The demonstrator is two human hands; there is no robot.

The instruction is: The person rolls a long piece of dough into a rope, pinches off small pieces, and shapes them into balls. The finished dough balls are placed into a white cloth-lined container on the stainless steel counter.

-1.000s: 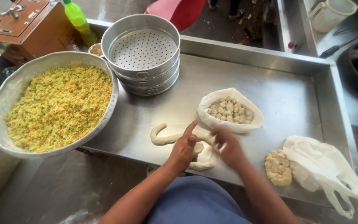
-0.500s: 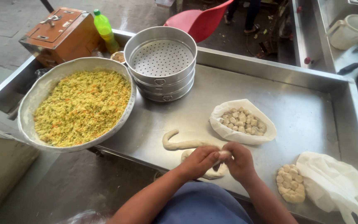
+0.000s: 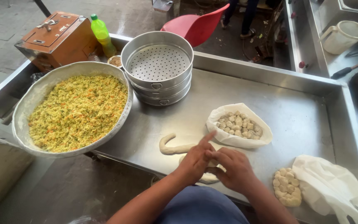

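Where both hands (image 3: 216, 164) meet, dough rope (image 3: 175, 148) beneath, trailing left.

Both forearms are bare, with no sleeves, watch or bracelet showing. The left hand (image 3: 195, 162) and right hand (image 3: 235, 169) wear no gloves or rings. Blue cloth covers the lap.

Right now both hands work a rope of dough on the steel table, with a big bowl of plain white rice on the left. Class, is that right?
Not quite. The head view shows the bowl holds a yellow shredded mix flecked green and orange, not plain white rice. Both hands, left hand and right hand, do work the dough rope on the steel table.
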